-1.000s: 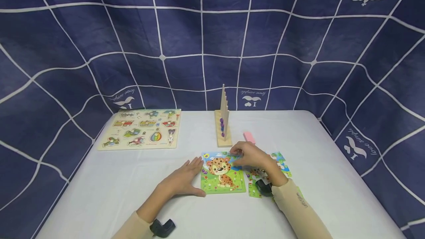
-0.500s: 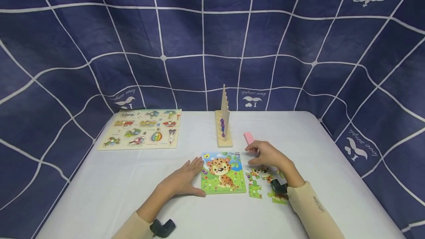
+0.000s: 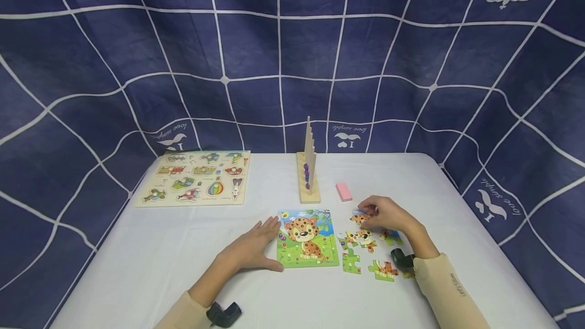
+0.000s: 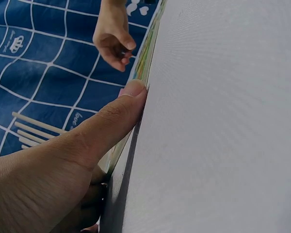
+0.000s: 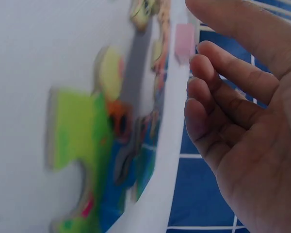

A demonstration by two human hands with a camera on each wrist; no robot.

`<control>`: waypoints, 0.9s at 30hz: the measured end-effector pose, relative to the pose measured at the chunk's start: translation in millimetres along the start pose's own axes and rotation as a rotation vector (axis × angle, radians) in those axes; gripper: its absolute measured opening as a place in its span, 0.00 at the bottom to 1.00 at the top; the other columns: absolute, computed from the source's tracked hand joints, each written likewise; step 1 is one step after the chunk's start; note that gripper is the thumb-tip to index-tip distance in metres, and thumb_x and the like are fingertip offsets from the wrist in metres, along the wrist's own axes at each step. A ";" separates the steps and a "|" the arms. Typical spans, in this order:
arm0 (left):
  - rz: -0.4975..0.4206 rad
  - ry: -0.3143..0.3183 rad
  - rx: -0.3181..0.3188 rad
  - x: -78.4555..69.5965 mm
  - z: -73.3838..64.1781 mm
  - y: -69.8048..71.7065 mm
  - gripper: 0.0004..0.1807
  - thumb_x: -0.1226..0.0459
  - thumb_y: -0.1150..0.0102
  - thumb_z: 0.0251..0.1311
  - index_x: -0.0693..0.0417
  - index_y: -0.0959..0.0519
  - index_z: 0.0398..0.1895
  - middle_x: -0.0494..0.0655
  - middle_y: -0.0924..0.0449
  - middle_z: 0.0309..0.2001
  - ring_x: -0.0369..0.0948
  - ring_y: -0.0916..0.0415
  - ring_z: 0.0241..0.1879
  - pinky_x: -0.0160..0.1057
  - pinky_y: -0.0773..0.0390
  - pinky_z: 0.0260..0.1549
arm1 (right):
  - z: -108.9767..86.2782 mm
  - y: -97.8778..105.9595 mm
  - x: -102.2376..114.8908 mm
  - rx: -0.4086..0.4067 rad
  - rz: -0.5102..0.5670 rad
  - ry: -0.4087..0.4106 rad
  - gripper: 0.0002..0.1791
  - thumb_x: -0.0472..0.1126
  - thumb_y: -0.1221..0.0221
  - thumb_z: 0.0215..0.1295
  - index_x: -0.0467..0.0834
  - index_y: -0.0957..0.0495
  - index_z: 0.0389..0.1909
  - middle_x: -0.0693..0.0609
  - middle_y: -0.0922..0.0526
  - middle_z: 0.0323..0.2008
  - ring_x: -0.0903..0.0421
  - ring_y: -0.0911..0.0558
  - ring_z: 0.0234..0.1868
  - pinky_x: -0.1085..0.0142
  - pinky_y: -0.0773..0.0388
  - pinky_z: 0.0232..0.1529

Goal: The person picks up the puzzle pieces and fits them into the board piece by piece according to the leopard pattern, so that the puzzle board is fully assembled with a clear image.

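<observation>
A square leopard picture puzzle (image 3: 292, 258) lies flat on the white table. My left hand (image 3: 249, 248) rests at its left side, fingers straight and thumb at the lower corner; in the left wrist view the thumb (image 4: 106, 121) lies along its edge. To the right are several loose jigsaw pieces, among them a green one (image 3: 351, 263) and a spotted one (image 3: 386, 271). Over the farther pieces hovers my right hand (image 3: 388, 215), its fingertips near a spotted piece (image 3: 359, 218). In the right wrist view its fingers (image 5: 233, 68) are loosely bent, with nothing seen between them.
A pink block (image 3: 344, 192) lies beyond the loose pieces. Behind the puzzle stands a wooden base (image 3: 310, 198) with upright pegs and purple and blue beads. A vehicle peg puzzle (image 3: 194, 179) is at the back left. Blue gridded cloth (image 3: 292, 50) hangs behind the table.
My right hand has moved right, from the puzzle's upper right corner to above the loose pieces, uncovering the pink block and several pieces. My left hand has stayed in place.
</observation>
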State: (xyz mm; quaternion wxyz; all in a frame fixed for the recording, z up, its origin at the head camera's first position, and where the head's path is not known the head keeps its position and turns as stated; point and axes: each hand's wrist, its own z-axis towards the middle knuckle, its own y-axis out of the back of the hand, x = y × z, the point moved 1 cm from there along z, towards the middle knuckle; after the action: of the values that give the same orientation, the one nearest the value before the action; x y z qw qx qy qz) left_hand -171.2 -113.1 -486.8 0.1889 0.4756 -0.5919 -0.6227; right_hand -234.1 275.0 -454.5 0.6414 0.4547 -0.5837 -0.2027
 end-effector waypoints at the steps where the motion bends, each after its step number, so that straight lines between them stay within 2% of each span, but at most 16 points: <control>1: -0.002 -0.002 -0.001 -0.1 -0.2 -0.2 0.67 0.25 0.40 0.37 0.59 0.44 0.75 0.52 0.53 0.78 0.47 0.55 0.78 0.50 0.49 0.77 | -0.6 0.1 -2.4 0.001 0.004 -0.010 0.27 0.45 0.25 0.47 0.41 0.19 0.49 0.53 0.20 0.37 0.57 0.26 0.36 0.68 0.25 0.37; 11: -0.001 -0.001 0.001 0.2 -0.8 0.0 0.67 0.26 0.40 0.38 0.59 0.45 0.75 0.52 0.53 0.78 0.47 0.56 0.78 0.49 0.50 0.77 | -2.9 0.0 -21.0 0.011 -0.025 -0.050 0.29 0.46 0.25 0.46 0.40 0.19 0.49 0.52 0.18 0.40 0.58 0.24 0.39 0.63 0.24 0.43; 21: -0.010 -0.003 0.006 -0.1 -0.4 -1.2 0.67 0.26 0.39 0.38 0.60 0.46 0.75 0.52 0.53 0.78 0.47 0.56 0.78 0.49 0.51 0.77 | 2.1 1.8 -22.7 0.053 -0.023 -0.069 0.29 0.46 0.25 0.46 0.40 0.19 0.50 0.53 0.22 0.35 0.57 0.29 0.35 0.68 0.28 0.35; 27: -0.005 0.003 0.011 -0.4 -0.2 -0.4 0.67 0.27 0.39 0.39 0.59 0.47 0.76 0.52 0.54 0.78 0.47 0.56 0.78 0.49 0.51 0.77 | 5.4 5.3 -24.2 0.072 0.009 -0.053 0.24 0.44 0.25 0.47 0.39 0.19 0.46 0.53 0.21 0.31 0.58 0.28 0.31 0.70 0.28 0.28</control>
State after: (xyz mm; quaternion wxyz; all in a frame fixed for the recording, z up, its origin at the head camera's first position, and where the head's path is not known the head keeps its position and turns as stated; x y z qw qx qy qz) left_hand -170.8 -112.8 -487.0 0.1857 0.4790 -0.5937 -0.6193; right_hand -246.4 294.9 -464.3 0.6098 0.4694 -0.6094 -0.1908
